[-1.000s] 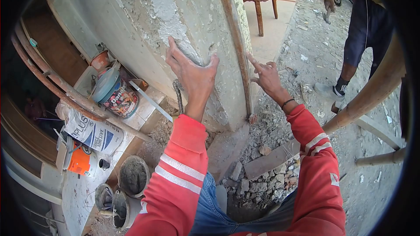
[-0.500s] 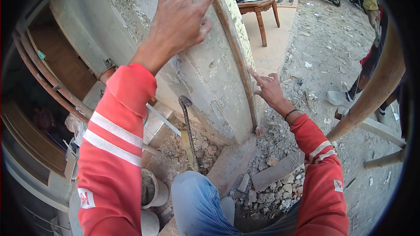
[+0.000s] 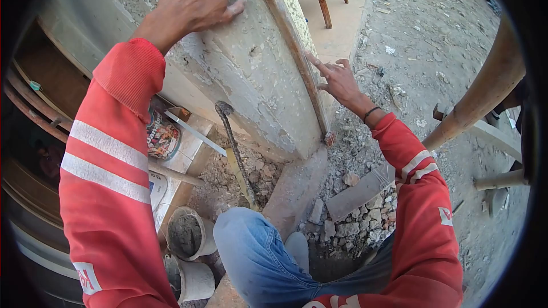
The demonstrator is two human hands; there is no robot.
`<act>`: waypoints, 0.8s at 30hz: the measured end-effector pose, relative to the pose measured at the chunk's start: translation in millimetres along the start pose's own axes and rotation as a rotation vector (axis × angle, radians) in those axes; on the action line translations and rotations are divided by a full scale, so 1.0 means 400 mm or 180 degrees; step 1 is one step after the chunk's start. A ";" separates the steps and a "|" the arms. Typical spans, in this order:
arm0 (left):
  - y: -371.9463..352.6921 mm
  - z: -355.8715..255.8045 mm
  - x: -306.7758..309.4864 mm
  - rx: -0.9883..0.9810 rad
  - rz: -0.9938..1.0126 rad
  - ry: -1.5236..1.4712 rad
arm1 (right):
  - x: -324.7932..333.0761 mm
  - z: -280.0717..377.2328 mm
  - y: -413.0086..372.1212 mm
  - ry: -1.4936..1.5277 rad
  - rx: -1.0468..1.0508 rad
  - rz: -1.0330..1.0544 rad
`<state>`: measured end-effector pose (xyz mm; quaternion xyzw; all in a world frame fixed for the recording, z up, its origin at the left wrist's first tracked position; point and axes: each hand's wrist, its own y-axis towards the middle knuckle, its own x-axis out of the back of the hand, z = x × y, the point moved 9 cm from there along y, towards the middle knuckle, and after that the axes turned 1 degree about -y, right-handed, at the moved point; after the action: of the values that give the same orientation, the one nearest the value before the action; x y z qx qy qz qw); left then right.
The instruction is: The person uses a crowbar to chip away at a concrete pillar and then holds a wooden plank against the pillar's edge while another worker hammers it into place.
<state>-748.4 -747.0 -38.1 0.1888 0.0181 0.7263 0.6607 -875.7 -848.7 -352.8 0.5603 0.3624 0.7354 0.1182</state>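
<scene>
From here the wooden strip runs along the edge of the pillar, its long axis slanting down toward the rubble. The left hand, spread and grasping nothing, reaches its upper stretch from the pillar side; the right hand, loosely unfurled, is nearer its middle, index fingertip at its outer edge. I can't tell how hard either presses.

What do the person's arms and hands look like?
The left hand and right hand wear no gloves. The left sleeve and right sleeve are red, each with two white stripes and a white patch with red markings. Behind the right hand is a thin dark wristband.
</scene>
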 end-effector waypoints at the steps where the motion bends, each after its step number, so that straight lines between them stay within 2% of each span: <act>1: 0.000 -0.001 0.005 0.0006 -0.0007 -0.0035 | 0.004 -0.001 0.002 0.0012 0.0013 -0.0060; 3: 0.004 0.007 -0.003 0.0195 0.0307 -0.0370 | 0.003 -0.002 0.000 0.0014 0.0019 -0.0067; 4: 0.003 0.000 0.010 0.0108 0.0076 -0.0275 | 0.006 -0.001 0.000 0.0020 0.0053 -0.0110; 9: 0.004 -0.017 0.022 0.0263 0.0032 -0.0368 | -0.003 -0.007 0.004 -0.0011 0.0027 -0.0063; 11: 0.006 -0.013 0.018 0.0560 0.0054 -0.0466 | -0.001 -0.006 0.004 -0.0014 0.0026 -0.0070; 17: 0.004 -0.031 0.003 0.0489 0.0045 -0.0420 | -0.014 -0.010 0.005 -0.0053 -0.0083 0.0187; 19: 0.003 -0.032 0.003 0.0461 0.0015 -0.0436 | -0.001 -0.001 0.004 -0.0029 0.0068 -0.0168; 22: 0.002 -0.030 0.012 0.0483 -0.0154 -0.0553 | -0.011 -0.006 0.004 -0.0079 -0.0032 0.0055; 24: -0.004 -0.028 0.013 0.0531 -0.0262 -0.0674 | -0.011 -0.003 0.002 -0.0159 0.0037 -0.0041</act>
<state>-750.5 -739.2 -47.7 0.3178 0.0164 0.6705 0.6702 -875.0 -852.3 -355.7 0.5768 0.3671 0.7183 0.1288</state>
